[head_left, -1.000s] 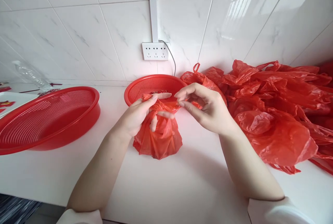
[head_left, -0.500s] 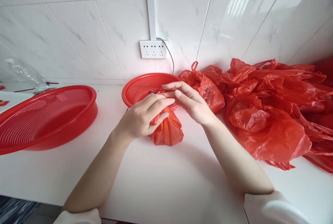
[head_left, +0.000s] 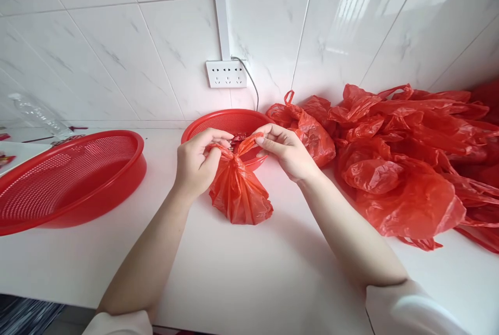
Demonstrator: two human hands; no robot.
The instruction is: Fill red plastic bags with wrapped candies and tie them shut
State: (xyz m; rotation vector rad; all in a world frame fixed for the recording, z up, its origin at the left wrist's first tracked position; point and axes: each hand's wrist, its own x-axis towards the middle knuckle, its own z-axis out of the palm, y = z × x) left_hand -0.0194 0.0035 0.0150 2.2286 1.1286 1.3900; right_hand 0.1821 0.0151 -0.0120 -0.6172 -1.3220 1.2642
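Note:
A filled red plastic bag (head_left: 241, 195) stands gathered at its neck near the middle of the white table. My left hand (head_left: 198, 161) is closed on the bag's left handle. Between the thumb and fingers of my right hand (head_left: 286, 150) is the right handle, drawn up and outward. The two handles cross or meet at the neck; whether they are knotted is hard to tell. Just behind the bag is a small red basket (head_left: 202, 123) with some small dark red items (head_left: 238, 137) inside, partly hidden by my hands.
A large red basket (head_left: 89, 182) sits at the left, with a clear plastic bottle (head_left: 41, 115) behind it. Many red bags (head_left: 405, 169) are heaped at the right. A white socket strip (head_left: 226, 74) with a cable is on the tiled wall.
My hands have moved apart, my left hand shifting left, and the handles are now stretched between them. The bag's neck and more of its body show.

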